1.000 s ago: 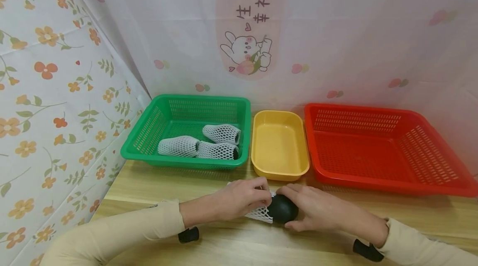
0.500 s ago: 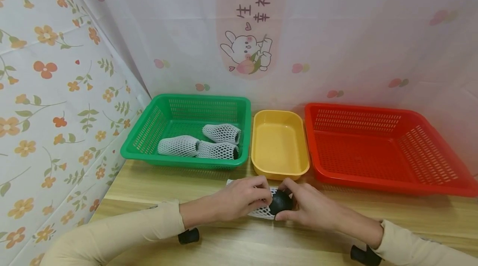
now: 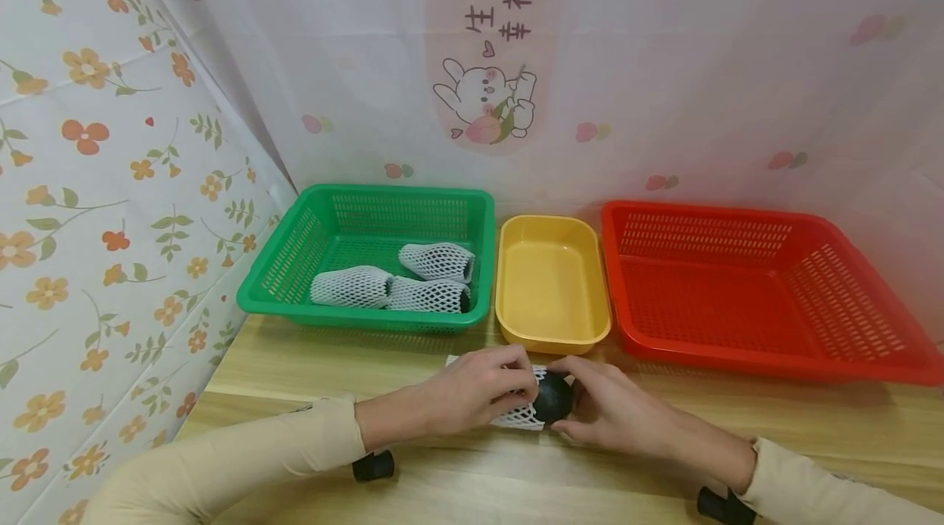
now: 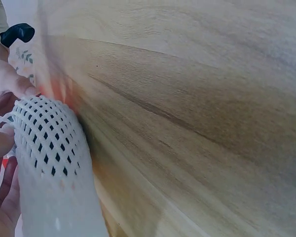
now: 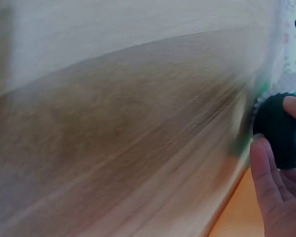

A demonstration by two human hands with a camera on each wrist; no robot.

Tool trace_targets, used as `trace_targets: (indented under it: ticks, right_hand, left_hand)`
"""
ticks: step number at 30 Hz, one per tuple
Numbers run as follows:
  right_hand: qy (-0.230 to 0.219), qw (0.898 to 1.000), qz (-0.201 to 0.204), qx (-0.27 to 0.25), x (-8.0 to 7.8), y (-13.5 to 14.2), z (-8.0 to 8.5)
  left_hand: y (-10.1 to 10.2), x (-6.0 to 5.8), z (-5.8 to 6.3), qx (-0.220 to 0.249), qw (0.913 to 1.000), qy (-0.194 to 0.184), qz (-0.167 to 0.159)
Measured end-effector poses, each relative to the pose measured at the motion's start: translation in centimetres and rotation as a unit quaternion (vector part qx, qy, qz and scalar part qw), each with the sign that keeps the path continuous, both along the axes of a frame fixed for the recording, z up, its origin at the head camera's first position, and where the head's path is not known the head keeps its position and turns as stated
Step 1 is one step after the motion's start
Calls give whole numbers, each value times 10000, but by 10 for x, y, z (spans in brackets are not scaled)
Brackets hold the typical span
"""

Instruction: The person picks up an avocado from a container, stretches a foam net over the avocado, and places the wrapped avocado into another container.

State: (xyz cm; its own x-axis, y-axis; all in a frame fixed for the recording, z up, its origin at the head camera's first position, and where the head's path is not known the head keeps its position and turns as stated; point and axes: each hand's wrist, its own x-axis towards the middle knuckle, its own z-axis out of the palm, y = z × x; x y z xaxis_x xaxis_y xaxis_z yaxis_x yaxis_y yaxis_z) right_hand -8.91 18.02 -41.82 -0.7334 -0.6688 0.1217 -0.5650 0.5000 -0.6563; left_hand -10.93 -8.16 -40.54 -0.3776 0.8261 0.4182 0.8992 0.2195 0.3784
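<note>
A dark green, smooth, rounded fruit (image 3: pixel 553 399) sits partly inside a white foam fruit net (image 3: pixel 520 418) low over the table, in front of the yellow tray. My left hand (image 3: pixel 475 391) pinches the net's mouth at its upper edge. From the other side, my right hand (image 3: pixel 627 412) grips the fruit's bare end between thumb and fingers. In the left wrist view, the net (image 4: pixel 52 133) spreads its mesh near the mouth and narrows to closed-up foam towards the camera. The right wrist view has the fruit (image 5: pixel 275 126) with the net's frilled edge around its far side.
Behind the hands stand a green basket (image 3: pixel 274 305), a yellow tray (image 3: pixel 553 287) and a red basket (image 3: pixel 708 304), side by side. Several white net-wrapped pieces (image 3: pixel 352 287) lie in the green basket. A patterned cloth (image 3: pixel 664 99) hangs behind, over the wooden table (image 3: pixel 472 484).
My right hand has shifted left, pushing the fruit deeper into the net, so less of its dark end shows. My left hand has kept its place and hold on the net.
</note>
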Motion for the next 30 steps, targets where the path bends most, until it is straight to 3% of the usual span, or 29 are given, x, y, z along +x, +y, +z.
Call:
trace_targets:
  ticks: [8,13,21,30]
  right_hand:
    - [-594,9980,-178,-157,-3,-4,0]
    - [-665,9971,-288,-223,-1,-6,1]
    - [271,9993,-222,138,4,-11,5]
    - [905,9955,-242,124,5,-13,2]
  left_hand:
    - [2,0,1,131,9998,116,-76]
    - [1,0,1,162,9998,76,-36]
    - [3,4,3,249,9997,52,-54]
    - [5,6,1,398,9992,58,31]
